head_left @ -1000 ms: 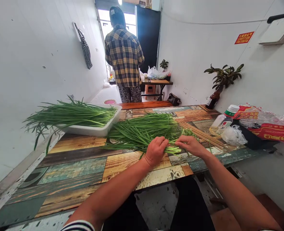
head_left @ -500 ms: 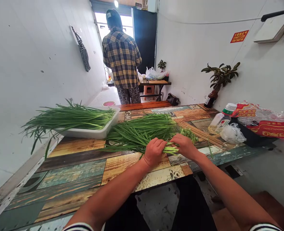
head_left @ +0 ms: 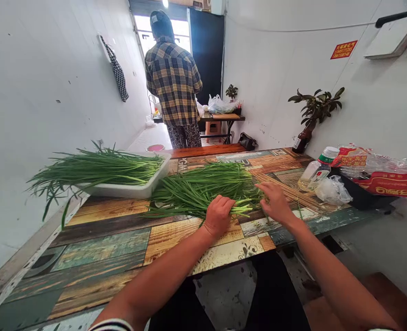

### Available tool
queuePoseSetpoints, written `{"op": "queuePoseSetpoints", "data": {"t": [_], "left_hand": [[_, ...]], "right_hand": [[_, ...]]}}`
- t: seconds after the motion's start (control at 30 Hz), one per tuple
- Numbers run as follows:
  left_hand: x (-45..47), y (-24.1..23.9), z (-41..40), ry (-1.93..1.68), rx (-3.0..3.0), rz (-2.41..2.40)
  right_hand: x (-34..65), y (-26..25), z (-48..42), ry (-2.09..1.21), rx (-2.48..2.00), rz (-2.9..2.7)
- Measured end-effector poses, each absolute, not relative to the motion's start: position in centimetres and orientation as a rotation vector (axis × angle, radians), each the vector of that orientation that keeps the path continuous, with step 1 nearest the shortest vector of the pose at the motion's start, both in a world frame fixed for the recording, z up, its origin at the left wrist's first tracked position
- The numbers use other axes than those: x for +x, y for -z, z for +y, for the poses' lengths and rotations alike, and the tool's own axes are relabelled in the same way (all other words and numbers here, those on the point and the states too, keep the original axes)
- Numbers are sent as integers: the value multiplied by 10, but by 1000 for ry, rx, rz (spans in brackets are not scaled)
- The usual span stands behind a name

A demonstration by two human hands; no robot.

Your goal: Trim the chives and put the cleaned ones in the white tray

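My left hand (head_left: 219, 213) is wrapped round a bunch of garlic chives (head_left: 242, 207), whose pale cut ends stick out to the right of the fist. The long green leaves (head_left: 196, 188) spread leftward over the patterned table. To the right of the stem ends, my right hand (head_left: 275, 201) hovers with its fingers apart and holds nothing I can see. Small trimmings lie under and beside it, partly hidden by the hand. Behind the right hand lies a pile of wooden skewers (head_left: 293, 191).
A white tray (head_left: 144, 189) heaped with more chives stands at the left. On the right are a plastic bottle (head_left: 318, 170), a crumpled clear bag (head_left: 333, 190) and red packaging (head_left: 392, 183). A plant in a brown bottle (head_left: 302, 140) stands by the wall. A person (head_left: 174, 78) faces away beyond the table.
My right hand has let go of the stem ends and moved right, its fingers opening. My left hand keeps its hold on the bunch, nearly in place.
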State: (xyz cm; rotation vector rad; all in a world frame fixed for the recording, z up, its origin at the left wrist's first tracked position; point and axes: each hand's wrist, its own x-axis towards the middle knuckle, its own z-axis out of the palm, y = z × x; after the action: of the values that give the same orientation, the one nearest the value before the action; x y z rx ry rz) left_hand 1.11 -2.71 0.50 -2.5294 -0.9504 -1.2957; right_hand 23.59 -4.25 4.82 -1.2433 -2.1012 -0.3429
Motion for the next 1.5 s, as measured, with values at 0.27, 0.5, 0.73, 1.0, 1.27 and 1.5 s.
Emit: {"op": "queuePoseSetpoints", "data": {"t": [0.27, 0.5, 0.73, 1.0, 1.27, 1.5], "left_hand": [[10, 1, -24, 1283, -2548, -923], [11, 0, -24, 1307, -2595, -826], [11, -1, -24, 1352, -2570, -867], [11, -1, -25, 1411, -2558, -980], [11, 0, -24, 1426, -2557, -881], [13, -2, -27, 1419, -2552, -895]], "right_hand": [[214, -45, -40, 195, -1039, -2410], [211, -30, -41, -314, -1095, -2248], [224, -19, -16, -641, -1367, -1625], [225, -56, -3, -564, -1302, -1844], [201, -53, -31, -743, -1100, -2164], [222, -26, -18, -935, -1297, -1749]]}}
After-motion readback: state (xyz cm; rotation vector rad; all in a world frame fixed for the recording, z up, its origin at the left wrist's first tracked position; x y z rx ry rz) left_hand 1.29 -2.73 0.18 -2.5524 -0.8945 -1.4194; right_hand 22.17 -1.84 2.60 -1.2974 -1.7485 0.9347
